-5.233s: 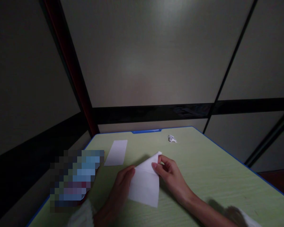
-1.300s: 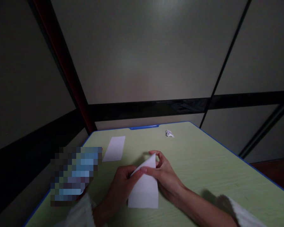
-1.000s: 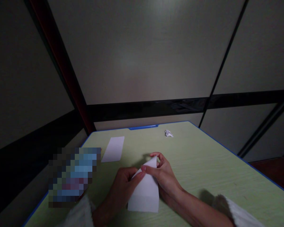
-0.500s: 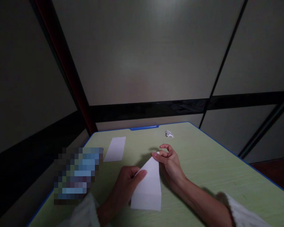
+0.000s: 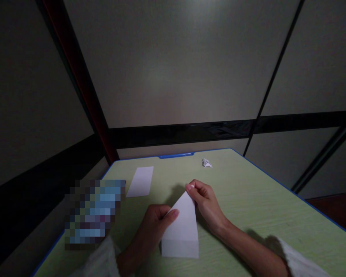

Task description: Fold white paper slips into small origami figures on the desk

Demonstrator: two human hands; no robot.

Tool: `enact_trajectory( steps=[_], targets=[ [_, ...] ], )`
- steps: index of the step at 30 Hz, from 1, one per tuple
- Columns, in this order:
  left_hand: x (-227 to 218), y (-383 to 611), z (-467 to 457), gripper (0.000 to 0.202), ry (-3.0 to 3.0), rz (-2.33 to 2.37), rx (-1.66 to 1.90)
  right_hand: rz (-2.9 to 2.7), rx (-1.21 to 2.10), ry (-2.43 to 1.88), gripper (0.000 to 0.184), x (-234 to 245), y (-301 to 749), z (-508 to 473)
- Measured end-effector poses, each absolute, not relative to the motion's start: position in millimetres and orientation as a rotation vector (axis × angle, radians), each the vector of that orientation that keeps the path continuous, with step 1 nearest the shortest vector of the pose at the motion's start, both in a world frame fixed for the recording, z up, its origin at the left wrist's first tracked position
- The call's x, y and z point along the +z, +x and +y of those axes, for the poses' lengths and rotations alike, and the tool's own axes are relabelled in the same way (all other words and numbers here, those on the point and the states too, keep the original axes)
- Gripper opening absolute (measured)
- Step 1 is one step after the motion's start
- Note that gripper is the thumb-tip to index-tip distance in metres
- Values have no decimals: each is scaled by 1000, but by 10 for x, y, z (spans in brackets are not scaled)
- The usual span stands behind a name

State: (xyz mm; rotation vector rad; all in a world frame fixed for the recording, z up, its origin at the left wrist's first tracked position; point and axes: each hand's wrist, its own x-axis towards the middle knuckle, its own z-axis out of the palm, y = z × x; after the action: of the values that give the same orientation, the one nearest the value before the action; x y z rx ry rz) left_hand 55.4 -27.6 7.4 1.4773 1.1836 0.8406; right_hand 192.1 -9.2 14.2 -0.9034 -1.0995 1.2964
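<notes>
A white sheet of paper (image 5: 182,229), folded to a point at its far end, lies on the pale green table (image 5: 248,200) in front of me. My left hand (image 5: 155,223) presses its left slanted edge, fingers curled on the paper. My right hand (image 5: 205,201) pinches the pointed tip with thumb and fingers closed on it. The near end of the sheet lies flat and square.
A flat white rectangular slip (image 5: 140,181) lies at the far left. A small crumpled or folded paper piece (image 5: 207,163) sits near the far edge. A blurred-out object (image 5: 93,213) rests at the table's left edge. The blue table rim (image 5: 175,155) meets a wall.
The paper's two corners have been folded in, narrowing the far end to a point. My right hand, open-fingered half a second ago, has closed onto the tip. My left hand stayed on the left edge.
</notes>
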Motion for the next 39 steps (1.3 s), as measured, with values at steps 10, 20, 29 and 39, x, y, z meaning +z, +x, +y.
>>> enact_trajectory(
  steps=[10, 20, 29, 39],
  targets=[
    [77, 584, -259, 28, 1506, 1099, 889, -1605, 1149, -1036, 31, 159, 1881, -210],
    [98, 561, -281, 27, 1585, 1162, 856, -1315, 1218, -1037, 33, 160, 1960, -116],
    [125, 589, -295, 27, 1519, 1084, 769, -969, 1338, -1008, 31, 127, 2055, 7],
    [53, 554, -253, 23, 1296, 1012, 859, -829, 1273, -927, 31, 157, 2222, 142]
  ],
)
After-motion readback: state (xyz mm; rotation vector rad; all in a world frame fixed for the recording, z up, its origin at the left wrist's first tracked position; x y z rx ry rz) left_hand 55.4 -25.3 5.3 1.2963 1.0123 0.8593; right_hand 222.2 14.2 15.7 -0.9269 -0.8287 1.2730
